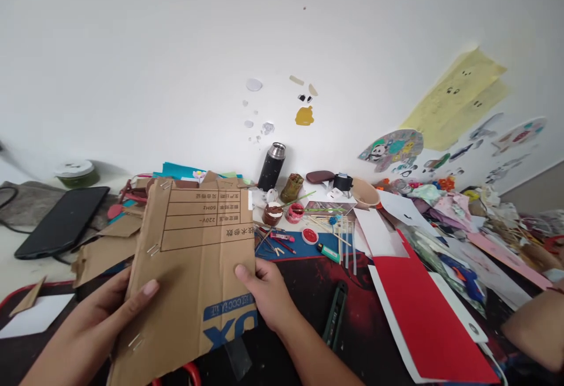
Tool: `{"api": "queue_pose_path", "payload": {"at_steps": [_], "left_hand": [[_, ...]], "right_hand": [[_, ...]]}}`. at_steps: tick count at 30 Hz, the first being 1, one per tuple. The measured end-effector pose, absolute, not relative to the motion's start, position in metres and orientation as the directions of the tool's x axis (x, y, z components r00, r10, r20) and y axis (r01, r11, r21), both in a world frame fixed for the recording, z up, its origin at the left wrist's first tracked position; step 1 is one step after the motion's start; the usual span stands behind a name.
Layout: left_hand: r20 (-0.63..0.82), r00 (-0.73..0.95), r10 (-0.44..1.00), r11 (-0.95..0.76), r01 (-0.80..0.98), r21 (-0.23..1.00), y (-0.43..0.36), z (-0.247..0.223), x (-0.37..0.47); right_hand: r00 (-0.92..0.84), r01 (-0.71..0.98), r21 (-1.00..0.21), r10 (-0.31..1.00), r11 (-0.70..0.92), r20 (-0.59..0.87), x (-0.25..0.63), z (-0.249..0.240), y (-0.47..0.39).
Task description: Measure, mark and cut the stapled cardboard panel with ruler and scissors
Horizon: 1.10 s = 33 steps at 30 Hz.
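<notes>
A brown cardboard piece [189,268] with printed text, blue lettering and staples along its left side is held up, tilted, over the dark mat. My left hand [99,318] grips its left edge, thumb on the front face and the fingers behind it. At the right edge, my right hand [267,292] pinches the cardboard with its thumb in front; its other fingers are mostly hidden behind. A strip of clear tape [238,358] hangs at the bottom edge. Below the cardboard, red curved handles [192,372] are partly visible. A dark green cutter [335,316] lies right of my right hand.
Behind stand a black thermos [271,167] and open paint jars [295,212]. Red paper [432,315] lies to the right, near a person's arm [535,330]. A black phone [62,221] and cardboard scraps [108,251] are at left. Sticks and a glue tube [328,252] lie mid-table.
</notes>
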State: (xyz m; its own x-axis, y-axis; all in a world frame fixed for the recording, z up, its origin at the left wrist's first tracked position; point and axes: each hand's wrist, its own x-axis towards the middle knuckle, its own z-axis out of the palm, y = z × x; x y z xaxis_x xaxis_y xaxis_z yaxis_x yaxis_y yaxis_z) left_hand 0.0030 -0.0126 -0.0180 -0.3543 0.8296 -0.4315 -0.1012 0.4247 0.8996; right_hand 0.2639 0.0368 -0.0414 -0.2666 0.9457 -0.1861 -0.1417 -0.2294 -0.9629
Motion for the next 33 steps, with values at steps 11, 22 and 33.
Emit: {"api": "queue_pose_path", "payload": {"at_steps": [11, 22, 33], "left_hand": [[-0.294, -0.385, 0.875, 0.236, -0.192, 0.953, -0.020, 0.016, 0.026], [-0.240, -0.351, 0.905, 0.181, -0.190, 0.965, -0.013, 0.007, 0.022], [-0.222, -0.452, 0.864, 0.141, -0.205, 0.969, -0.012, 0.014, 0.017]], "right_hand": [[-0.289, -0.139, -0.987, 0.956, -0.081, -0.038, 0.266, -0.032, 0.037], [-0.292, -0.115, -0.993, 0.955, 0.010, 0.044, 0.266, -0.034, 0.041], [-0.312, -0.235, -0.964, 0.949, -0.126, -0.048, 0.268, -0.026, 0.043]]}}
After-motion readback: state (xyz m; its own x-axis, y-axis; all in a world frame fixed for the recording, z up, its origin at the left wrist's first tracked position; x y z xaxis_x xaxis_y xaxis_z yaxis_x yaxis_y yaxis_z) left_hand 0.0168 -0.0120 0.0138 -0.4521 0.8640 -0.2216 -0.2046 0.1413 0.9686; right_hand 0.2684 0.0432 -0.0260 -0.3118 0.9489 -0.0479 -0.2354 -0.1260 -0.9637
